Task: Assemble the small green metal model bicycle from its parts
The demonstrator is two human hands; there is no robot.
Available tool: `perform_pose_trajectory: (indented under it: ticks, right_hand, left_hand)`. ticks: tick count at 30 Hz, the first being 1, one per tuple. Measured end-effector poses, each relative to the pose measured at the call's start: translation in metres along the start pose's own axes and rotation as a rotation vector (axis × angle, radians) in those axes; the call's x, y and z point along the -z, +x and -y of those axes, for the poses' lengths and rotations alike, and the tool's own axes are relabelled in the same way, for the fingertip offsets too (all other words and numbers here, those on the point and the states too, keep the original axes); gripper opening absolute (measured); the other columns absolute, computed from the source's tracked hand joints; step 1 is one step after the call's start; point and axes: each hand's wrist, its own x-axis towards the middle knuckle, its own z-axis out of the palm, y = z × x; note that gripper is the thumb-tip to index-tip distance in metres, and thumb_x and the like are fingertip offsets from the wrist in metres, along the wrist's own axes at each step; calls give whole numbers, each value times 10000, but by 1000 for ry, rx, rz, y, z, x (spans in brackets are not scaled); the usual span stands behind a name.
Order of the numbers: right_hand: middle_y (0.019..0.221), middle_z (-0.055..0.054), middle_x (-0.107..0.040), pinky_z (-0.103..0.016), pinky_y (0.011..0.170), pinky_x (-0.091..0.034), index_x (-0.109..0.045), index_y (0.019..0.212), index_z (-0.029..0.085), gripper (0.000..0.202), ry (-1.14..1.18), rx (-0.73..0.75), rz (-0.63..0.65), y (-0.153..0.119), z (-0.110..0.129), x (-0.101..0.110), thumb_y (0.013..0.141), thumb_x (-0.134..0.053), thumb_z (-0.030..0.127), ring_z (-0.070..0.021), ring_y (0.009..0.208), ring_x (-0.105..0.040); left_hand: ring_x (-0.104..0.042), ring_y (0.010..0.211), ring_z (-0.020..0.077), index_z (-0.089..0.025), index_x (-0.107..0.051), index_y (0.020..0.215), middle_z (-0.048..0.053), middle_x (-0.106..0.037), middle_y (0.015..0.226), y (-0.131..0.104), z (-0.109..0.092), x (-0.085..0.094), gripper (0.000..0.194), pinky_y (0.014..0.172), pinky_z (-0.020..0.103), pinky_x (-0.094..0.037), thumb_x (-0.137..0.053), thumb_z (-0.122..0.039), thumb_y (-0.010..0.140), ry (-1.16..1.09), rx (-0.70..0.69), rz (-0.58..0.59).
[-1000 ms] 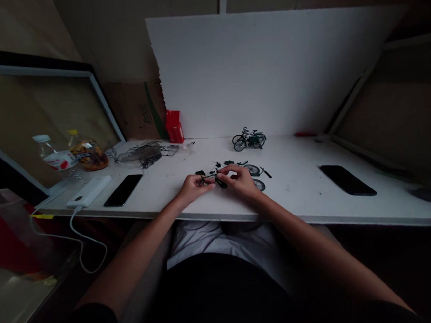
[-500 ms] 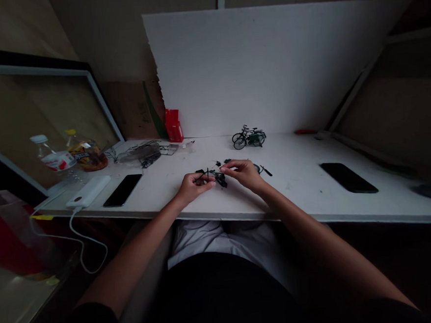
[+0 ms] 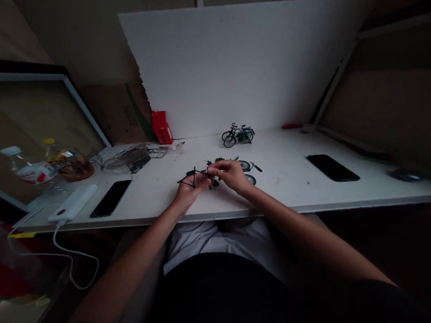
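Observation:
My left hand [image 3: 188, 193] is closed around a dark miniature bicycle frame [image 3: 193, 179], whose thin bars stick out over the fingers to the left. The fingertips of my right hand [image 3: 231, 174] pinch together at the frame's right end. What they grip there is too small and dark to make out. Small dark parts [image 3: 214, 184] lie on the table just beneath both hands. Beside my right hand are a spoked toy wheel [image 3: 251, 179] and a second wheel [image 3: 244, 165], partly hidden by the hand. A thin black piece [image 3: 256, 167] lies to their right.
Assembled model bicycles [image 3: 239, 136] stand at the back of the white table [image 3: 284, 191]. Phones lie left [image 3: 111, 198] and right [image 3: 333, 167]. A power bank [image 3: 73, 203], bottles [image 3: 70, 163], plastic bags with parts [image 3: 127, 160] and a red box [image 3: 162, 128] are left.
The view has shifted slightly, moving the scene leftward. The bicycle frame in my left hand has turned, its bars now pointing left. My right fingers have come closer to my left hand.

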Motion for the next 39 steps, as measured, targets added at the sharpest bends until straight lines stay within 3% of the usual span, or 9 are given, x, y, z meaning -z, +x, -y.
perform_pose_trajectory:
  ticks: [5, 13, 15, 18, 22, 27, 29, 32, 39]
  right_hand:
    - [683, -28, -734, -298, 646, -533, -796, 862, 198, 403, 0, 11, 28, -4, 1, -4, 888, -739, 597, -185, 637, -654]
    - [761, -37, -766, -304, 685, -544, -801, 910, 196, 430, -103, 14, 1, -2, -2, -4, 916, -697, 613, -206, 707, -693]
    - [853, -56, -796, -318, 770, -558, -806, 953, 197, 436, -165, 36, -20, -1, -2, -2, 974, -629, 595, -224, 813, -727]
    - [1132, -94, -800, -364, 960, -537, -780, 1162, 203, 388, -331, 131, -42, -1, -7, 2, 1057, -530, 480, -249, 1061, -717]
    - [1333, -143, -725, -469, 1135, -438, -700, 1344, 180, 373, -676, 295, 152, -3, -22, 7, 1064, -496, 320, -303, 1276, -602]
    - [1581, -171, -540, -588, 1217, -329, -626, 1452, 172, 488, -906, 294, 372, -9, -36, 5, 1066, -521, 452, -399, 1534, -350]
    - [1560, -179, -557, -598, 1216, -324, -628, 1447, 174, 509, -914, 282, 397, -9, -38, 4, 1074, -499, 495, -399, 1536, -351]
    - [1444, -170, -645, -563, 1199, -355, -674, 1376, 175, 464, -898, 294, 392, -8, -38, 3, 1084, -489, 483, -364, 1450, -460]
    - [1150, -156, -757, -441, 1101, -438, -764, 1159, 146, 288, -859, 355, 315, -3, -36, 1, 1062, -542, 301, -280, 1151, -636]
  left_hand:
    - [-712, 830, 210, -158, -824, 915, 91, -800, 906, -1, -1, 2, 401, 826, 340, -555, -893, -520, 759, -25, 60, -6]
    - [-743, 880, 239, -153, -832, 936, 100, -814, 946, -2, 0, 1, 427, 883, 388, -574, -934, -496, 704, -69, 150, -39]
    - [-748, 895, 238, -153, -825, 948, 99, -814, 959, -2, 1, 3, 420, 879, 385, -573, -948, -462, 691, -104, 147, -75]
    - [-755, 944, 238, -152, -812, 946, 107, -815, 990, 1, 3, 5, 411, 886, 369, -565, -964, -419, 672, -193, 140, -134]
    - [-755, 937, 211, -141, -794, 931, 109, -812, 982, 4, 6, 10, 371, 897, 348, -551, -953, -380, 696, -268, 126, -168]
    - [-750, 912, 190, -139, -781, 933, 85, -805, 939, 6, 9, 12, 360, 924, 354, -550, -955, -347, 696, -324, 116, -190]
    - [-748, 911, 189, -138, -780, 925, 84, -803, 939, 6, 10, 13, 353, 922, 351, -550, -953, -347, 699, -320, 118, -185]
    - [-745, 915, 195, -133, -778, 910, 93, -802, 947, 7, 11, 13, 346, 927, 364, -552, -946, -361, 711, -308, 115, -177]
    - [-736, 913, 189, -138, -802, 882, 85, -804, 938, 5, 8, 11, 306, 932, 349, -539, -949, -346, 711, -328, 103, -155]
